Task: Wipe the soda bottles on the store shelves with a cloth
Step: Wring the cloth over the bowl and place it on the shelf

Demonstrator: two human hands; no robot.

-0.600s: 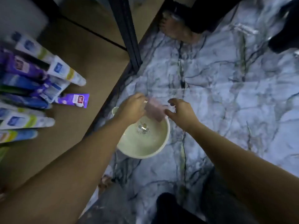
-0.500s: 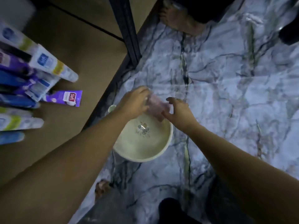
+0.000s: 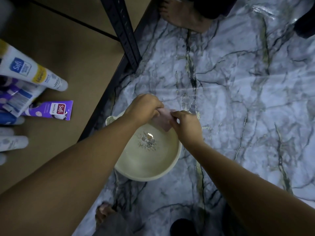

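A small pink cloth [image 3: 165,119] hangs over the far rim of a cream bowl [image 3: 175,160] that stands on the marble floor. My left hand [image 3: 144,110] grips the cloth's left end with curled fingers. My right hand [image 3: 185,123] pinches its right end. The bowl holds water, and drops make a splash at its middle. No soda bottles are in view.
A low brown shelf [image 3: 68,65] lies at left with several cosmetic tubes, among them a white tube [image 3: 32,70] and a purple tube [image 3: 51,110]. A black shelf post [image 3: 126,31] rises beside the bowl. Another person's bare foot [image 3: 180,16] stands at the top.
Both hands have drawn closer together on the cloth over the bowl. The view has shifted slightly, sliding the tubes leftward.
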